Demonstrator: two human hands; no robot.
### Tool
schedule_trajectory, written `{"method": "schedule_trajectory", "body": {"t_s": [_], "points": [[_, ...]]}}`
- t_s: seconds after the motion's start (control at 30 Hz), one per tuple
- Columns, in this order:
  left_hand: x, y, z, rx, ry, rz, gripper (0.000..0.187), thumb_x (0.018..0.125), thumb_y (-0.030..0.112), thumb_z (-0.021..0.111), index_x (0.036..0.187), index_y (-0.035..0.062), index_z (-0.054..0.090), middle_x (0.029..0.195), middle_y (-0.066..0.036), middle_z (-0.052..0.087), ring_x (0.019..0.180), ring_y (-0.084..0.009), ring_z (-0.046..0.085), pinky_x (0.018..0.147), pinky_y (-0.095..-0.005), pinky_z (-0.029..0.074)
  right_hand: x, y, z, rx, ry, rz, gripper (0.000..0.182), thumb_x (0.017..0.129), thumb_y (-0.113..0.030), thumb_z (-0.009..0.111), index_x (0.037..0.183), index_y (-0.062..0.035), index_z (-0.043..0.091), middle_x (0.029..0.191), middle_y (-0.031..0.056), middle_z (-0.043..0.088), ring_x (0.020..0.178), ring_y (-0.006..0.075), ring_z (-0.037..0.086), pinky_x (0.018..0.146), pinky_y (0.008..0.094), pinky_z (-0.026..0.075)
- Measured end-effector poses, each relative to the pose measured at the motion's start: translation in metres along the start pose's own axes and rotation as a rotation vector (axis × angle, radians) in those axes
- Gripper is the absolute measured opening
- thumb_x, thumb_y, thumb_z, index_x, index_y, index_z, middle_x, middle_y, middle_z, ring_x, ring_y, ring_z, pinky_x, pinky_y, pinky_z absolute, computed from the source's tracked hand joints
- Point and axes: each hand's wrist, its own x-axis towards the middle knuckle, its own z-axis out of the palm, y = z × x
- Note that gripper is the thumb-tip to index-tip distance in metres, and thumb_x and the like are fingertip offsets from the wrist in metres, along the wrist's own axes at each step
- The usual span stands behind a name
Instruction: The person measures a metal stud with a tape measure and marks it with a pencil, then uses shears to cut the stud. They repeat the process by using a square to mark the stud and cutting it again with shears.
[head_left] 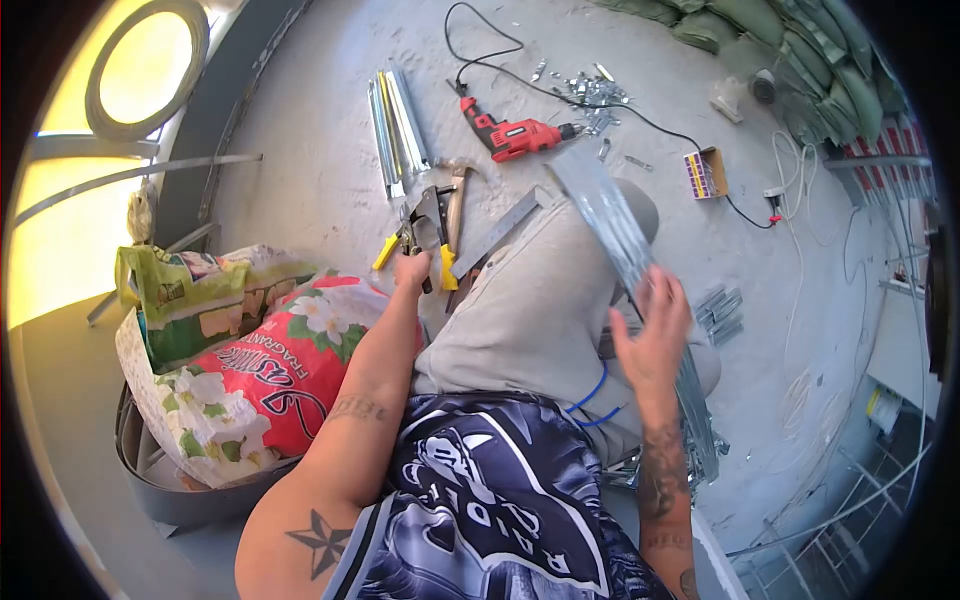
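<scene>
My left hand point(413, 268) is closed on the handle of a pair of snips point(410, 238), low over the floor beside a hammer point(457, 205) and a yellow-and-black tool point(447, 262). At the right, my right hand point(655, 325) is at a long metal strip point(600, 215) that lies over my bent leg, the fingers bent along its edge. A metal square point(500, 232) rests against the other side of my leg. Beyond it a red drill point(520, 138) lies on its side with its cord attached.
Bundled metal strips point(397, 130) lie ahead. Metal scraps point(597, 95) surround the drill tip. A small box point(705, 174) and cables are at the right, green sacks point(790, 40) at the back right. Printed bags point(250, 380) stand at my left.
</scene>
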Motion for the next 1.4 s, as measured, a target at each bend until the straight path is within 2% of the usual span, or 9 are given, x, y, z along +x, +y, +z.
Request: {"method": "schedule_trajectory", "body": {"t_s": [0.27, 0.33, 0.43, 0.5, 0.57, 0.83, 0.97, 1.23, 1.4], "points": [[-0.044, 0.053, 0.015, 0.353, 0.378, 0.119, 0.082, 0.077, 0.05, 0.077, 0.142, 0.0061, 0.05, 0.138, -0.025, 0.056, 0.139, -0.042, 0.043, 0.112, -0.0497, 0.039, -0.03, 0.038, -0.006, 0.112, -0.197, 0.129, 0.081, 0.089, -0.052, 0.071, 0.15, -0.0042, 0.047, 0.094, 0.0064, 0.056, 0.073, 0.0236, 0.055, 0.071, 0.0382, 0.049], [-0.043, 0.061, 0.021, 0.367, 0.21, 0.559, 0.077, 0.08, 0.048, 0.075, 0.143, 0.0097, 0.052, 0.14, -0.022, 0.055, 0.14, -0.0417, 0.042, 0.111, -0.0515, 0.04, -0.007, 0.008, 0.001, 0.15, -0.178, 0.075, 0.081, 0.088, -0.052, 0.072, 0.15, -0.0054, 0.047, 0.096, 0.0074, 0.056, 0.077, 0.0248, 0.056, 0.075, 0.0397, 0.049], [-0.05, 0.078, 0.032, 0.376, -0.12, 0.664, 0.071, 0.082, 0.042, 0.073, 0.142, 0.0118, 0.053, 0.144, -0.02, 0.051, 0.14, -0.0415, 0.04, 0.111, -0.0525, 0.04, 0.027, -0.032, -0.001, 0.098, -0.086, -0.115, 0.084, 0.082, -0.051, 0.076, 0.151, -0.0102, 0.049, 0.112, 0.0116, 0.056, 0.096, 0.0296, 0.056, 0.089, 0.0463, 0.046], [0.112, -0.037, 0.138, -0.259, -0.327, 0.926, 0.056, 0.086, 0.032, 0.07, 0.136, 0.0116, 0.058, 0.129, -0.017, 0.06, 0.124, -0.038, 0.053, 0.104, -0.049, 0.044, 0.03, -0.039, -0.009, 0.13, -0.11, -0.061, 0.085, 0.081, -0.052, 0.077, 0.15, -0.0117, 0.05, 0.119, 0.0129, 0.055, 0.104, 0.0317, 0.055, 0.094, 0.0484, 0.044], [-0.01, 0.049, 0.069, 0.289, -0.066, 1.174, 0.044, 0.088, 0.022, 0.069, 0.128, 0.0059, 0.064, 0.118, -0.017, 0.067, 0.1, -0.0309, 0.064, 0.089, -0.0421, 0.051, 0.024, -0.025, -0.023, 0.135, -0.12, 0.021, 0.086, 0.079, -0.053, 0.078, 0.15, -0.0132, 0.051, 0.125, 0.0142, 0.053, 0.111, 0.0338, 0.054, 0.098, 0.0505, 0.042], [-0.08, 0.041, 0.062, 0.347, -0.396, 0.993, 0.037, 0.088, 0.019, 0.069, 0.123, 0.0039, 0.066, 0.106, -0.016, 0.068, 0.091, -0.0283, 0.065, 0.082, -0.0397, 0.052, 0.034, 0.095, -0.044, 0.147, -0.192, 0.335, 0.057, 0.088, -0.039, 0.074, 0.132, -0.0068, 0.06, 0.11, 0.0165, 0.063, 0.1, 0.0366, 0.061, 0.089, 0.0443, 0.049], [-0.089, 0.049, 0.062, 0.34, -0.447, 0.942, 0.034, 0.089, 0.018, 0.068, 0.12, 0.0029, 0.067, 0.1, -0.015, 0.069, 0.087, -0.027, 0.065, 0.079, -0.0385, 0.052, 0.078, 0.183, 0.046, 0.129, -0.709, 0.242, 0.039, 0.089, -0.04, 0.069, 0.11, -0.0068, 0.065, 0.101, 0.0163, 0.066, 0.095, 0.0379, 0.066, 0.079, 0.047, 0.053], [-0.108, 0.11, 0.042, 0.209, -0.337, 0.797, 0.021, 0.094, 0.013, 0.064, 0.111, 0.0029, 0.07, 0.072, -0.012, 0.068, 0.065, -0.0182, 0.065, 0.062, -0.0342, 0.05, 0.07, 0.212, 0.176, -0.385, -1.016, -0.015, 0.088, 0.072, -0.022, 0.087, 0.149, -0.0202, 0.042, 0.139, 0.0165, 0.043, 0.126, 0.0335, 0.049, 0.087, 0.0502, 0.056], [-0.093, 0.086, 0.023, 0.18, -0.252, 0.646, 0.022, 0.092, 0.014, 0.065, 0.111, 0.0042, 0.069, 0.074, -0.013, 0.066, 0.068, -0.022, 0.067, 0.065, -0.0351, 0.052, 0.04, 0.228, 0.202, -0.267, -0.838, -0.121, 0.075, 0.08, -0.016, 0.074, 0.148, -0.0172, 0.043, 0.132, 0.0184, 0.044, 0.119, 0.0363, 0.05, 0.085, 0.0462, 0.056]]}}
